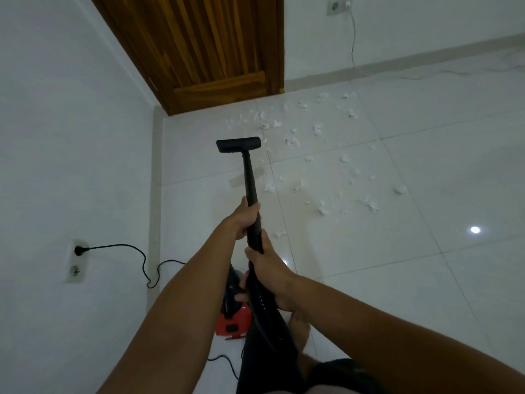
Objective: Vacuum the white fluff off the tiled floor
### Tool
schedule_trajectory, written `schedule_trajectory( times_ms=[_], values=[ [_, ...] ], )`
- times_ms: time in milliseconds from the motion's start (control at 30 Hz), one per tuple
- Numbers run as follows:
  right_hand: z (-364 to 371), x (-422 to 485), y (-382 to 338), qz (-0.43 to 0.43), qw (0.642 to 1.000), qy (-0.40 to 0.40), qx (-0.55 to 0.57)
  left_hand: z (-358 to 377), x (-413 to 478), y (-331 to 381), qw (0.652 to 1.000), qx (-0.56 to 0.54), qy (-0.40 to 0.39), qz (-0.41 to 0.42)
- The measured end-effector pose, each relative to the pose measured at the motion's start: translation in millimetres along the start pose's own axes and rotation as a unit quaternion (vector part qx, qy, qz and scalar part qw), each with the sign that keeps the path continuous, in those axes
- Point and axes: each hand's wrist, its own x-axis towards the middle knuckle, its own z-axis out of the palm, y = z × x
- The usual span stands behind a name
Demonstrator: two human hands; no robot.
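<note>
White fluff lies scattered in several tufts over the glossy white tiled floor, from near the door out to the middle right. A black vacuum wand runs forward from my hands to its flat black floor nozzle, which sits at the left edge of the fluff. My left hand grips the wand higher up. My right hand grips it lower, where the ribbed black hose starts. The red and black vacuum body stands on the floor beneath my arms, partly hidden.
A wooden door is shut at the far corner. The white wall on the left has a socket with the black power cord plugged in, trailing down to the floor. A second socket with a thin cable is on the far wall.
</note>
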Motion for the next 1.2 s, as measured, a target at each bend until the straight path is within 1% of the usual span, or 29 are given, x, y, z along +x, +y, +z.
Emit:
schedule_trajectory(
  times_ms=[167, 233, 333, 467, 633, 833, 933, 1000, 1100, 1133, 1200],
  values=[
    [-9.9, 6.1, 25.2, 0.021, 0.999, 0.006, 0.046, 11.9, 7.7, -18.7, 1.0, -0.022, 0.006, -0.011],
    [-11.7, 12.6, 31.9, 0.025, 0.999, 0.02, 0.043, 16.4, 11.2, -27.2, 0.999, -0.034, 0.008, -0.019],
    [-12.5, 21.5, 43.4, 0.009, 0.999, 0.054, -0.003, 21.3, 16.7, -40.8, 0.999, -0.029, 0.006, -0.02],
    [-8.9, 30.5, 54.5, -0.015, 0.989, 0.096, -0.112, 21.0, 22.7, -56.0, 0.999, -0.011, 0.002, -0.031],
    [2.5, 53.4, 72.0, 0.017, 0.97, 0.12, -0.211, 8.1, 26.9, -79.4, 0.997, 0.007, -0.021, -0.075],
    [28.6, 91.2, 99.7, 0.03, 0.962, 0.134, -0.235, -21.3, 50.4, -109.7, 0.996, 0.047, -0.022, -0.08],
    [33.4, 107.6, 107.3, 0.018, 0.973, 0.113, -0.201, -36.5, 67.2, -126.3, 0.996, 0.044, -0.011, -0.073],
    [34.8, 116.0, 114.9, 0.017, 0.983, 0.1, -0.153, -45.0, 77.5, -139.8, 0.996, 0.045, -0.001, -0.07],
    [39.0, 127.9, 136.4, 0.047, 0.992, 0.099, -0.056, -52.1, 91.3, -162.8, 0.996, 0.055, -0.003, -0.063],
    [41.5, 130.6, 146.1, 0.045, 0.992, 0.107, -0.049, -51.9, 93.9, -170.9, 0.996, 0.062, -0.006, -0.057],
    [44.3, 135.5, 171.6, 0.015, 0.988, 0.131, -0.077, -47.0, 97.4, -186.8, 0.996, 0.079, -0.013, -0.041]
  ],
)
